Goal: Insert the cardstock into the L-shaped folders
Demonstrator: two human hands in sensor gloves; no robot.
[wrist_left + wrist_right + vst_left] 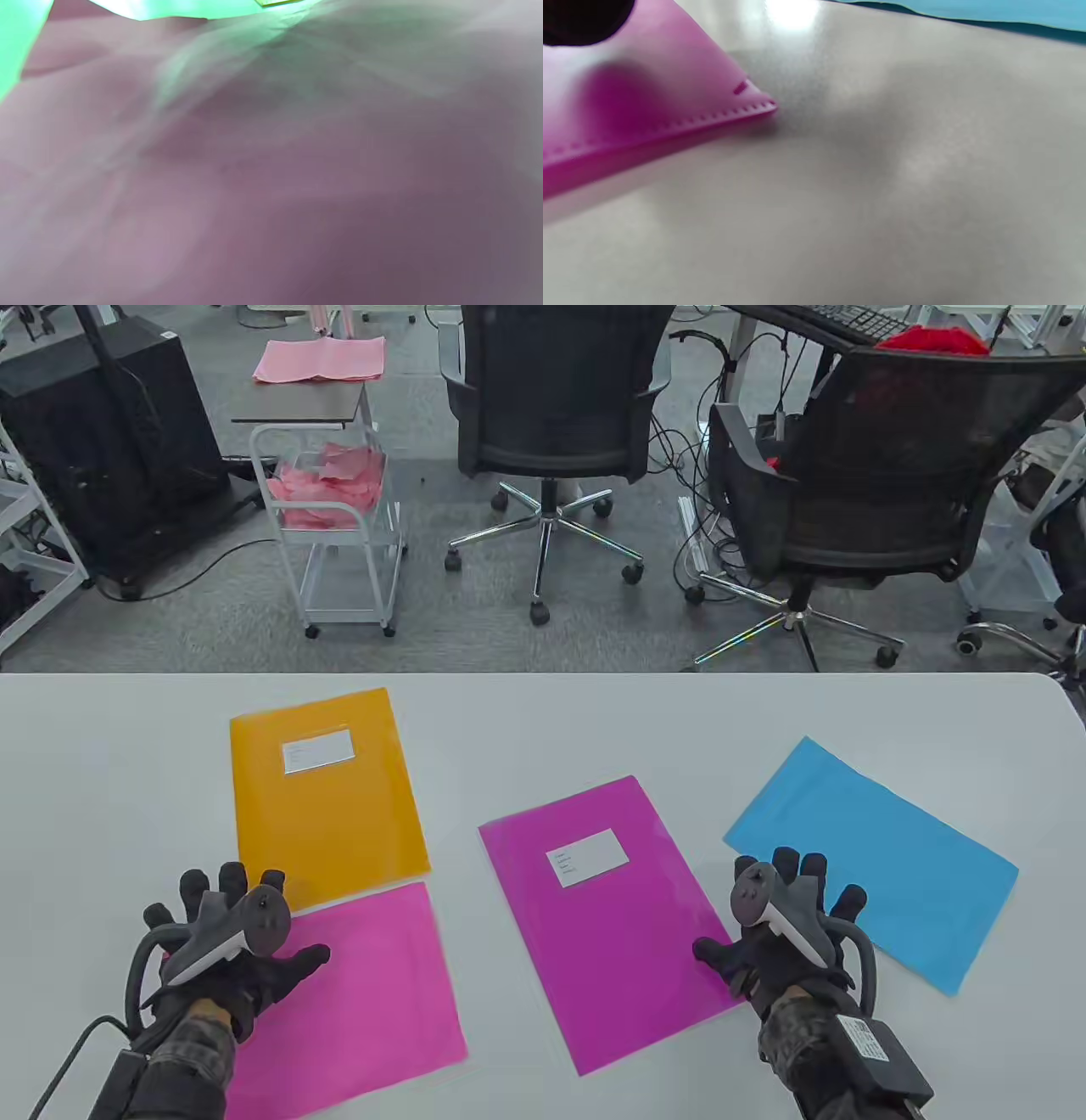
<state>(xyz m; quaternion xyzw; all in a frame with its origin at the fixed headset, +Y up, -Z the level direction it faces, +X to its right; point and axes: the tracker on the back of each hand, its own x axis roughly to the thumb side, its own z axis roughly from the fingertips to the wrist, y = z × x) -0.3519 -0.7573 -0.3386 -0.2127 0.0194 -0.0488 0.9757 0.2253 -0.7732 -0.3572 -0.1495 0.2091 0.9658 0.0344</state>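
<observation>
A magenta L-shaped folder (607, 912) with a white label lies mid-table; its corner (670, 114) shows in the right wrist view. An orange folder (327, 793) with a label lies at the back left. In front of it lies a pink cardstock sheet (365, 993), and a blue cardstock sheet (882, 857) lies at the right. My left hand (229, 937) rests flat, fingers spread, on the pink sheet's left edge. My right hand (785, 929) lies flat between the magenta folder and the blue sheet, thumb on the folder's right edge. The left wrist view is a pink blur.
The white table (543, 712) ends at a far edge, with a rounded corner at the right. Beyond it stand two black office chairs (556, 415), a white trolley (339, 517) holding pink sheets, and a black cabinet (102, 441).
</observation>
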